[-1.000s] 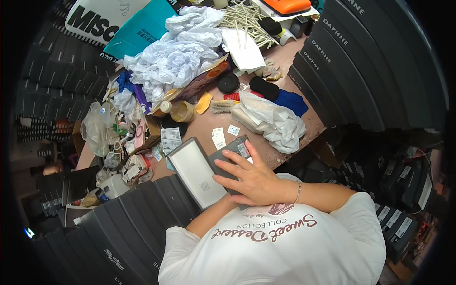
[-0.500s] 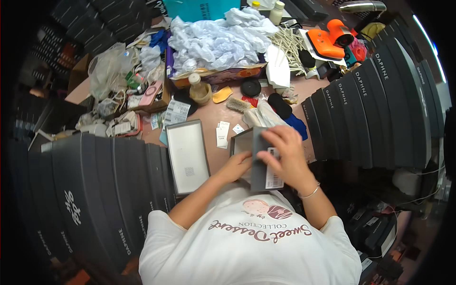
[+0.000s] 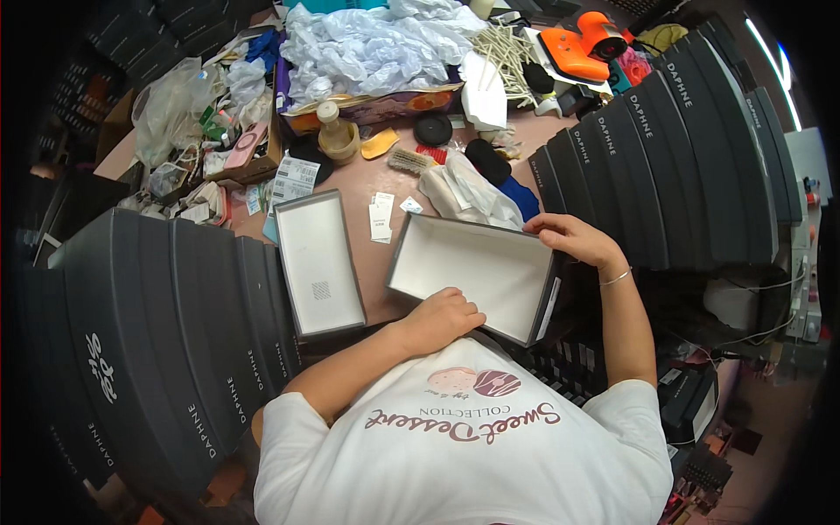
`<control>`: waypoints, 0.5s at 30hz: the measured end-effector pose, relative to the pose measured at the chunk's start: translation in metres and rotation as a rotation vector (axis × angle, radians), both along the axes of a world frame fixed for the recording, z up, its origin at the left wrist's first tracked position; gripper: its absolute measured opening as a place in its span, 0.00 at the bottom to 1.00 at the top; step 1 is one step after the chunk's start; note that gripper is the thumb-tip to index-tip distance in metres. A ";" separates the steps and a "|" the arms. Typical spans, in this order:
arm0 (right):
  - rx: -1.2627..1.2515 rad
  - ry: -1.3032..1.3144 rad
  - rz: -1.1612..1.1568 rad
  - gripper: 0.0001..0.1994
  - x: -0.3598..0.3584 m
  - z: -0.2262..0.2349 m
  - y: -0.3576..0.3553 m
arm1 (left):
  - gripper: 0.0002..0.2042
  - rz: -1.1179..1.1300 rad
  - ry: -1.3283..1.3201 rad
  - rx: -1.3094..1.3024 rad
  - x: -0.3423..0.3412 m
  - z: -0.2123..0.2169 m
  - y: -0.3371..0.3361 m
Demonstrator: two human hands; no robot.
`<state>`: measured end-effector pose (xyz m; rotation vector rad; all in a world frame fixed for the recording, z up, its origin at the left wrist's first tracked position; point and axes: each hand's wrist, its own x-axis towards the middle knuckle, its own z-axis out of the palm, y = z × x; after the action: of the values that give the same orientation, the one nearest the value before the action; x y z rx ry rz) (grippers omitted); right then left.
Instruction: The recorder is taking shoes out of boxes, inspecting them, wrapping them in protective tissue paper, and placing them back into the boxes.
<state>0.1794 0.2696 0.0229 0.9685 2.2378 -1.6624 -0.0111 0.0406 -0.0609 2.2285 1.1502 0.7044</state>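
Observation:
An open grey shoe box [image 3: 464, 258] with a white inside lies tilted at the table's near edge, its inside facing up and bare. My left hand [image 3: 444, 319] is closed over its near wall, fingers bent across the rim. At the far right corner my right hand [image 3: 577, 239] grips the box, thumb and fingers at the rim. A label shows on the box's right end. To the left lies a matching shallow lid [image 3: 322, 254], white side up, with a small printed square. White paper tags [image 3: 381, 217] sit between lid and box.
Stacked dark shoe boxes stand left [image 3: 149, 341] and right [image 3: 652, 166]. Behind are a carton of crumpled white tissue paper [image 3: 367, 57], a brush [image 3: 409, 160], a bottle in a jar [image 3: 335, 131], white sticks [image 3: 507, 66] and an orange device [image 3: 577, 48].
The box has turned from standing on its side to lying open upward. My right hand has moved right with its end; my left hand has come out of it onto the near wall.

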 end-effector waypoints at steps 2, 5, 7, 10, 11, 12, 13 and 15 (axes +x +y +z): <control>-0.114 -0.042 0.002 0.32 0.007 -0.006 0.002 | 0.05 -0.003 0.163 0.055 -0.008 0.014 0.001; -0.328 -0.002 -0.101 0.41 0.005 -0.032 -0.003 | 0.04 0.084 0.288 0.233 -0.027 0.027 0.012; -0.459 0.097 -0.307 0.41 -0.006 -0.055 -0.015 | 0.15 0.210 0.435 0.069 -0.044 0.040 0.015; -0.453 0.226 -0.472 0.41 -0.026 -0.088 -0.038 | 0.34 0.762 0.036 0.000 -0.069 0.011 -0.007; -0.458 0.245 -0.504 0.41 -0.041 -0.086 -0.050 | 0.34 0.880 -0.422 -0.241 -0.070 -0.006 -0.015; -0.467 0.260 -0.540 0.42 -0.056 -0.080 -0.063 | 0.35 0.960 -0.892 -0.484 -0.068 -0.020 -0.024; -0.483 0.266 -0.577 0.42 -0.067 -0.078 -0.074 | 0.36 1.007 -1.373 -0.732 -0.066 -0.026 -0.032; -0.232 0.384 -0.389 0.40 -0.079 -0.091 -0.088 | 0.31 0.908 -1.479 -0.816 -0.065 -0.031 -0.032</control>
<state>0.1001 0.1821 -0.0677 1.1605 2.0910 -2.3970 -0.0758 0.0086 -0.0914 0.1203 1.1272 1.4447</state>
